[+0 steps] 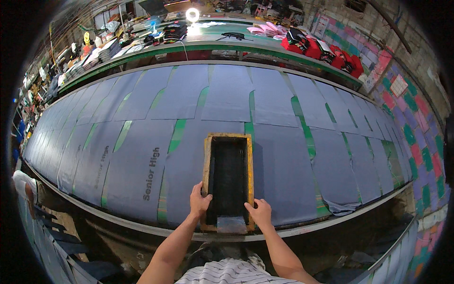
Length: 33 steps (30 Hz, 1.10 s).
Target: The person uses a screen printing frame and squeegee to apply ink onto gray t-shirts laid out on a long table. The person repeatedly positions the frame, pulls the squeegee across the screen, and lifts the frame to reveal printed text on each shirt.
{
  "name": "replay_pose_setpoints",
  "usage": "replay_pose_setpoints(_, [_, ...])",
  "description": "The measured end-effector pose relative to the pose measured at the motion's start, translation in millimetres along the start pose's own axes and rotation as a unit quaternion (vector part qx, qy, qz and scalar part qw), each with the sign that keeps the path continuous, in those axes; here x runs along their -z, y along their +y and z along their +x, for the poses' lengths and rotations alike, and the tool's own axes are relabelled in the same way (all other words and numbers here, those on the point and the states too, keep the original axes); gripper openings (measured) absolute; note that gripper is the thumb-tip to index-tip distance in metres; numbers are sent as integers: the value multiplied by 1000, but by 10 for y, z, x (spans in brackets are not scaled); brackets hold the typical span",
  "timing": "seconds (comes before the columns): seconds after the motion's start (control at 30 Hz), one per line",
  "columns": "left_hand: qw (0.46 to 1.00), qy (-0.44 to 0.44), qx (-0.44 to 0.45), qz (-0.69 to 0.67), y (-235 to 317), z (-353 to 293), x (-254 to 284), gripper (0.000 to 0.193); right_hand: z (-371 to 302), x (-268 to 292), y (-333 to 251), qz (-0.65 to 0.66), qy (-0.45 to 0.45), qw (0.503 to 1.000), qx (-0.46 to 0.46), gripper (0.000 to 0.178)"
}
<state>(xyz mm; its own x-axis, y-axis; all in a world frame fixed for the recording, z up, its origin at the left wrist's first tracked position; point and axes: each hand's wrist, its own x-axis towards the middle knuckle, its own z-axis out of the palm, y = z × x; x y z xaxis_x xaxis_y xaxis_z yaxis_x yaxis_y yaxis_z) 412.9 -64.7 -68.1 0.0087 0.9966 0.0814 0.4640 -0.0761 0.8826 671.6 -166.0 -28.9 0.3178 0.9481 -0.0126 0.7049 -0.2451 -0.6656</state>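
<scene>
A screen printing frame [250, 165] with yellowish, ink-stained wooden sides lies over a grey cut fabric panel [189, 165] on the long table. Its mesh [228, 173] looks dark, and a flat grey patch [231, 224] covers its near end. My left hand [200, 201] grips the near part of the left side, thumb over the rim. Opposite it, my right hand [259, 211] pinches the right side near the lower corner. Dark lettering is printed on a panel [135, 165] to the left. Whatever lies beneath the frame is hidden.
Two rows of grey panels cover the table [309, 142], its green surface showing in the gaps. Behind stands another table [203, 38] with folded red garments [314, 49], pink cloth [268, 29] and black stacks [175, 31]. A person's white sleeve [23, 182] shows at far left.
</scene>
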Motion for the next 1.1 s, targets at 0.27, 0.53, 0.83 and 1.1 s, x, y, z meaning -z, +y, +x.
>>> replay_pose_setpoints(0.27, [999, -19, -2, -29, 6, 21, -16, 66, -15, -74, 62, -8, 40, 999, 10, 41])
replay_pose_setpoints(0.53, [997, 2, -57, -55, 228, -71, 136, 67, -123, 11, -73, 30, 106, 993, 38, 37])
replay_pose_setpoints(0.83, [996, 2, -48, -74, 518, -44, -50, 67, -74, 333, 9, 30, 125, 990, 52, 41])
replay_pose_setpoints(1.1, [992, -6, -43, -120, 1321, -260, -1147, 67, 108, 1289, 942, -6, 149, 987, 61, 46])
